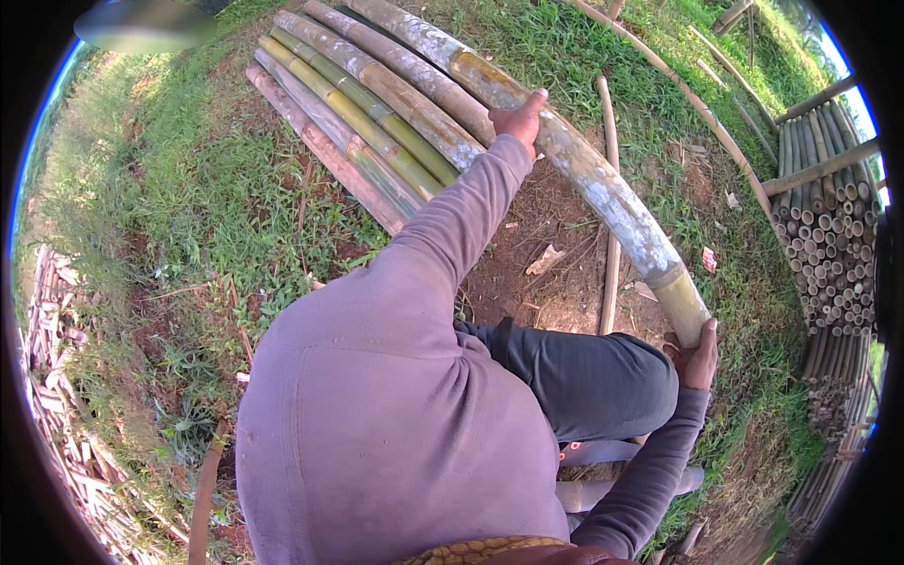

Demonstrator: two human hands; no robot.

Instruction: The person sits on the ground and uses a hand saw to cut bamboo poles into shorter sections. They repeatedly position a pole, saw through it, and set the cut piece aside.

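Note:
A long, thick bamboo pole, mottled brown and white, slants from the top of the view down to the right. My left hand is closed on its middle, thumb over the top. My right hand grips the near end, its fingers partly hidden beneath the pole. To the left of the pole, several more bamboo poles lie side by side, some green or yellow, others greyish brown. My bent knee in dark trousers is just left of my right hand.
A thin stick lies on bare soil under the pole. Below my knee are a flat grey piece with an orange part and a bamboo length. Stacked bamboo fills a rack at right. Split scraps are heaped at left.

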